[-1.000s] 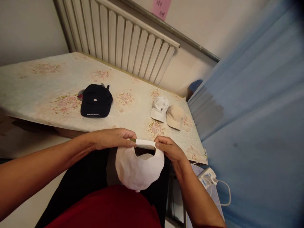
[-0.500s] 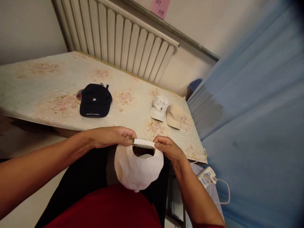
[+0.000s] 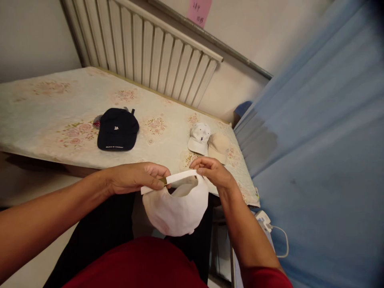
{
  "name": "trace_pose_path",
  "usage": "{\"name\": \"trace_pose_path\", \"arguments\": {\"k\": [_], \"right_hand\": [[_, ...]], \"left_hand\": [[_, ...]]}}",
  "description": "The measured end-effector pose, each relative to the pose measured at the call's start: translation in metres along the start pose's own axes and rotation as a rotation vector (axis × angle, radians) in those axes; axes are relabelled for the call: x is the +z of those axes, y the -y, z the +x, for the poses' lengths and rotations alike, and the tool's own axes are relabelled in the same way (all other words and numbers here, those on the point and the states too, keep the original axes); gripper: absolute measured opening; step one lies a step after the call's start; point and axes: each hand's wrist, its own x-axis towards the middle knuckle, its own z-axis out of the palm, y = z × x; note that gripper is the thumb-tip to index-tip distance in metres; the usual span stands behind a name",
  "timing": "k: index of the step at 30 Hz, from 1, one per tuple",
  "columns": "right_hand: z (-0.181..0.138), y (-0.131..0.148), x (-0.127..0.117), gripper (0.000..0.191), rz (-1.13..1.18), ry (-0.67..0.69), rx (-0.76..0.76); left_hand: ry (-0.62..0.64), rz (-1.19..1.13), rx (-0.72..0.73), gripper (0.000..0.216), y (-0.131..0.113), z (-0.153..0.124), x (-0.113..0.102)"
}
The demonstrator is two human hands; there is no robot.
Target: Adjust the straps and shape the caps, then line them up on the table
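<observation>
I hold a white cap (image 3: 177, 210) in front of my body, its back facing up. My left hand (image 3: 136, 178) pinches the cap's white strap (image 3: 180, 177) at its small brass buckle. My right hand (image 3: 211, 172) pinches the other end of the strap and lifts it a little. Both hands are closed on the strap. The cap's brim is hidden below, toward my red shirt.
A table with a flowered cloth (image 3: 45, 112) stands ahead. On it lie a dark navy cap (image 3: 117, 130), a white cap (image 3: 199, 138) and a beige cap (image 3: 218, 147). A white radiator (image 3: 150, 48) is behind, a blue curtain (image 3: 324, 160) on the right, a white power strip (image 3: 264, 220) below it.
My right hand has risen and pulled the strap upward, so the strap now slants. The cap has tilted and shifted slightly. The view has drifted a little to the right.
</observation>
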Motion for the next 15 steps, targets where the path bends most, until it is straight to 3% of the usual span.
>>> {"name": "trace_pose_path", "arguments": {"k": [5,8,11,15], "right_hand": [[0.038,0.007,-0.006,0.022,-0.103,-0.006,-0.029],[0.051,0.012,-0.002,0.016,-0.205,-0.162,-0.039],[0.045,0.023,0.011,0.012,-0.218,-0.348,-0.086],[0.014,0.037,0.043,0.010,-0.162,-0.417,-0.118]], "left_hand": [[-0.127,-0.231,-0.003,0.024,-0.004,0.002,0.018],[-0.229,-0.358,0.043,0.021,-0.002,0.008,0.022],[-0.335,-0.447,0.077,0.020,-0.001,0.016,0.021],[-0.500,-0.549,0.152,0.008,-0.002,0.027,0.021]]}}
